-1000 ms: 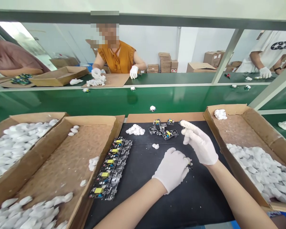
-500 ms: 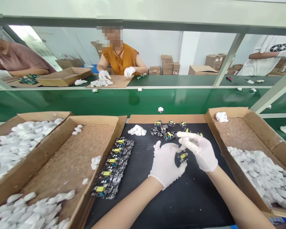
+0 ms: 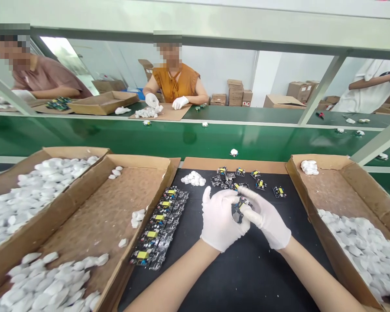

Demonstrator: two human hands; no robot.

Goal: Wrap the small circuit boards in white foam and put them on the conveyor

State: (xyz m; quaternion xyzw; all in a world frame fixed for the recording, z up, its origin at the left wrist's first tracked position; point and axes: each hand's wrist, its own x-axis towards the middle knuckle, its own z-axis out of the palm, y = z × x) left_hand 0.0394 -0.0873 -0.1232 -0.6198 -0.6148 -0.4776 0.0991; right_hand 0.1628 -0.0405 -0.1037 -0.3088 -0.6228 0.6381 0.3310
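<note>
Presumably for steadiness, my left hand (image 3: 218,221) and right hand (image 3: 270,219) grip small circuit board (image 3: 242,205) between them; row of yellow-topped boards (image 3: 160,218) lies left, likely for easy reach.

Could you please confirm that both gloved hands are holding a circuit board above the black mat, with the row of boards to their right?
Not quite: the head view shows the row of boards to their left; the left hand and right hand do hold the circuit board above the black mat.
</note>
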